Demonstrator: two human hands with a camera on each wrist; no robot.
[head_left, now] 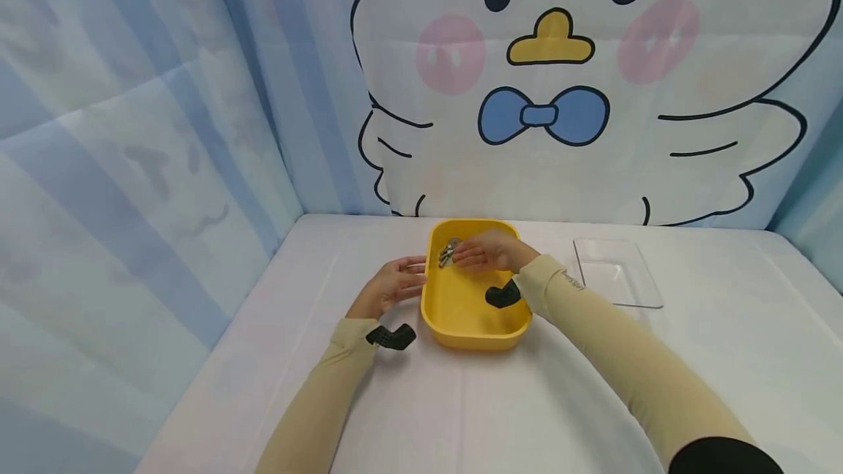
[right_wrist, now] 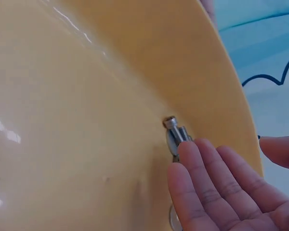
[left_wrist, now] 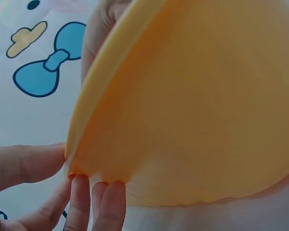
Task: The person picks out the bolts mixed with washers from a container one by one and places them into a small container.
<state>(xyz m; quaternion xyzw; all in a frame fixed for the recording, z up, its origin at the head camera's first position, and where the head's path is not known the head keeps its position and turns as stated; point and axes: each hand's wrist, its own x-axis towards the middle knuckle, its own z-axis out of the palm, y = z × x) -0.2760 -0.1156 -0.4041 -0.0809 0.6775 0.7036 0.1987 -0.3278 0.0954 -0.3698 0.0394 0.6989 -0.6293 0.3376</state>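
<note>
A deep yellow plastic tray [head_left: 470, 313] stands on the table. Several small silvery metal pieces [head_left: 450, 251] lie together inside, by its upper left wall. In the right wrist view, a short metal cylinder [right_wrist: 170, 122] and a round, coin-like disc [right_wrist: 174, 219] show beside the fingers; their exact kind is unclear. My right hand [head_left: 487, 251] reaches into the tray, its straight fingers against these pieces and partly hiding them. My left hand [head_left: 391, 285] is at the tray's left side, with extended fingertips touching the outer wall and the thumb near the rim [left_wrist: 72, 144].
A shallow clear plastic box [head_left: 619, 273] sits to the right of the tray, partly behind the right forearm. The white-covered table [head_left: 421, 415] meets a printed curtain [head_left: 316, 130] at the back and left. Both wrists carry black mounts.
</note>
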